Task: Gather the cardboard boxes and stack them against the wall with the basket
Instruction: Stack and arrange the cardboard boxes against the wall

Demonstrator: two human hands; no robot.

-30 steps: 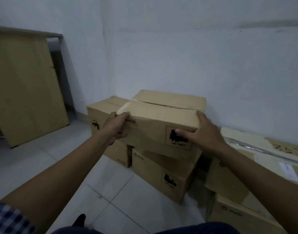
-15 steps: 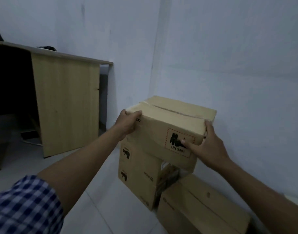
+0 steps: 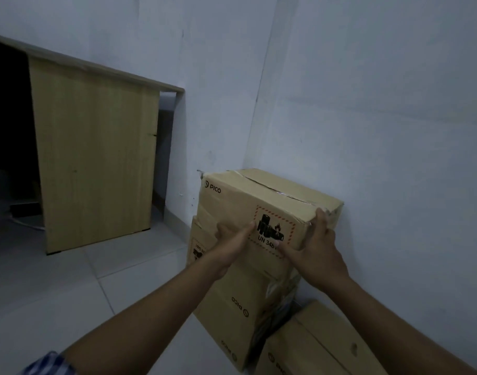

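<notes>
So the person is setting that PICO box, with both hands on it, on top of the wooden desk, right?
Not the desk. The head view shows both hands, left hand and right hand, on the PICO box, but it sits atop stacked cardboard boxes in the corner; the wooden desk stands apart.

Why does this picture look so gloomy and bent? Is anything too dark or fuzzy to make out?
Head view: dim, bluish light; the gap under the wooden desk is black, nothing readable there. Wide lens bends the wall corner and desk edge. The top box is fairly sharp, its label partly covered by the left hand and right hand.
</notes>
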